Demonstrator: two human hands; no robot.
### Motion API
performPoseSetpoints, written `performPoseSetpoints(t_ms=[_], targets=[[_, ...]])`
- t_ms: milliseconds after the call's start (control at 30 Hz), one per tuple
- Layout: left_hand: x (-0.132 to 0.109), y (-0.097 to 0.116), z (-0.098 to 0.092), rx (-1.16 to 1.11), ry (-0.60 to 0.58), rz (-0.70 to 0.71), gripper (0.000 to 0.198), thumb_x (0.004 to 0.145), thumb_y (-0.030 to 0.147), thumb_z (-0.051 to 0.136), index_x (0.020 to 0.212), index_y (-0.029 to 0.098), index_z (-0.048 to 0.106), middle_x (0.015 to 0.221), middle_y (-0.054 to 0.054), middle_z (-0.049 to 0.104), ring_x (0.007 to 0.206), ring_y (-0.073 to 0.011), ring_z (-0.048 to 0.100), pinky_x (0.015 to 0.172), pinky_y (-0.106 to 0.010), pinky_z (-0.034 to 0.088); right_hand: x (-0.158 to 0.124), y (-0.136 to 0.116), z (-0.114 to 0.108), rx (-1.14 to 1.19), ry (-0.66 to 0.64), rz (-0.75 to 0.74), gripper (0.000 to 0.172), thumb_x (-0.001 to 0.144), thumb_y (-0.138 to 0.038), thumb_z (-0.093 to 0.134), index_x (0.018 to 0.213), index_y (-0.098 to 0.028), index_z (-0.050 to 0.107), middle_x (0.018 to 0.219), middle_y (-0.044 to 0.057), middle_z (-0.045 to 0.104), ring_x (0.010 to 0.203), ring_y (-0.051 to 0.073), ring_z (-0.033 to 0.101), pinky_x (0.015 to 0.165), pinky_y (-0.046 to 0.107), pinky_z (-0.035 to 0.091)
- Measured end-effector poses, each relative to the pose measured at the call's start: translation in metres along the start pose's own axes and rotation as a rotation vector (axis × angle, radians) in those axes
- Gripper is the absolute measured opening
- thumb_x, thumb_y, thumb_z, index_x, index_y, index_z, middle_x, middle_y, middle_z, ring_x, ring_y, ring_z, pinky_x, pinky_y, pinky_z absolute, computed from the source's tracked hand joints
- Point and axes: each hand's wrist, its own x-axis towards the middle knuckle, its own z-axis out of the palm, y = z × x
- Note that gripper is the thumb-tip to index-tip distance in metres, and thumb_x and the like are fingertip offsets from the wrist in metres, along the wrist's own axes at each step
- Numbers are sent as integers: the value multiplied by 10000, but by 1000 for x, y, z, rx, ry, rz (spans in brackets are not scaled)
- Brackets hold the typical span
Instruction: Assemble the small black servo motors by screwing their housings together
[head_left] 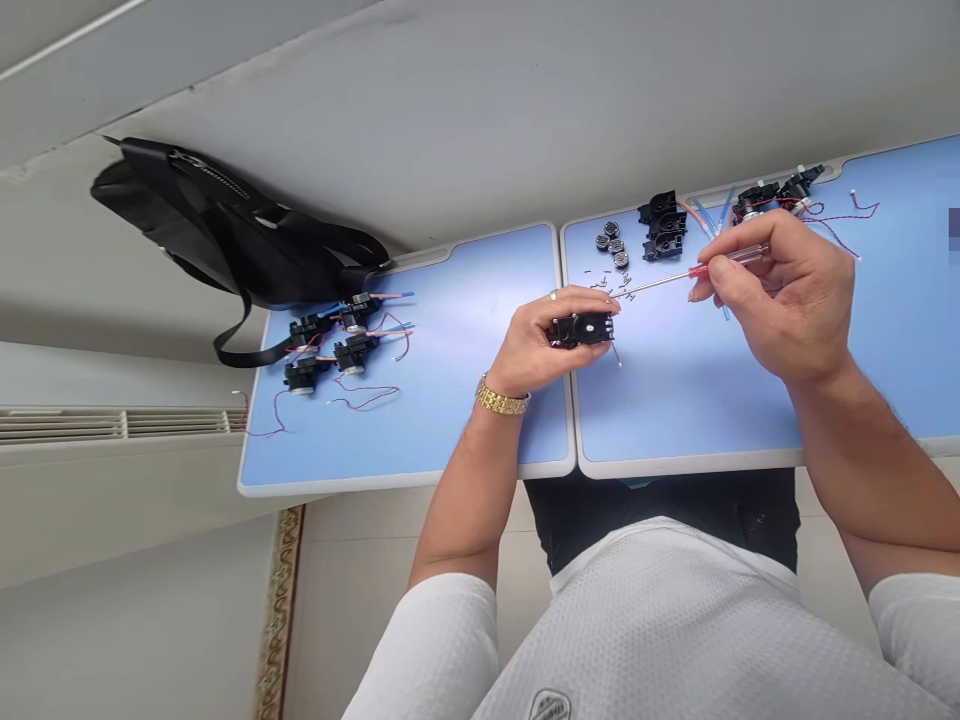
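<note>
Head view. Left hand (pixel 534 340) is curled palm-down, fingers (pixel 577 302) clenched around a small black plastic housing (pixel 583 329), with a round light-colored center on its top face and a thin red wire (pixel 616 352) hanging off it. Gold link watch (pixel 501 399) on the left wrist, ring (pixel 553 295) on one finger. Right hand (pixel 787 303) is raised over the counter (pixel 480 400), its fingers (pixel 739 240) pinching a screwdriver (pixel 724 259) with a clear and red handle and a long thin metal shaft. The tip sits just beside the housing, above tiny dark screws (pixel 611 287) scattered on the smooth blue counter top. Beyond them lie round dark metal parts (pixel 613 245) and black molded brackets (pixel 662 226). Wired black units (pixel 330 345) with twisted red leads sit at the left end of the counter, more (pixel 772 199) at the far right. Black bag (pixel 225 230) with zipper lies past the left end.
</note>
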Motion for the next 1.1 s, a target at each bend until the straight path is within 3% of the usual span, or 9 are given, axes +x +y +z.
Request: performPoseSetpoints(t_ms=[267, 500, 767, 1100], targets=[[0, 2, -2, -65, 20, 45, 318, 886, 401, 974, 1189, 326, 910, 1249, -70, 898, 1202, -279, 847, 1129, -529, 703, 0, 1, -1, 54, -19, -19, 144, 1057, -234, 672, 985, -329, 752, 925, 7, 813, 780, 256, 848, 686, 445, 690], [-1, 3, -3, -62, 7, 36, 320, 892, 404, 969, 1191, 306, 907, 1236, -84, 899, 1203, -282, 844, 1116, -522, 706, 1, -4, 0, -98, -63, 60, 186, 1122, -370, 611, 1051, -334, 780, 989, 43, 835, 824, 276, 855, 702, 467, 709], [0, 3, -3, -91, 3, 58, 330, 890, 351, 968, 1213, 321, 907, 1249, -65, 901, 1210, -278, 850, 1119, -509, 706, 2, 5, 3, 174, 5, 14, 120, 1048, -273, 743, 947, -323, 787, 922, 1, 818, 763, 227, 833, 722, 429, 714], [-1, 3, -3, -61, 37, 33, 321, 893, 440, 976, 1175, 304, 905, 1246, -79, 896, 1210, -292, 851, 1127, -528, 700, -1, 8, 5, 171, -30, -65, 126, 1039, -235, 772, 1020, -319, 864, 901, 5, 840, 802, 244, 861, 705, 418, 699]])
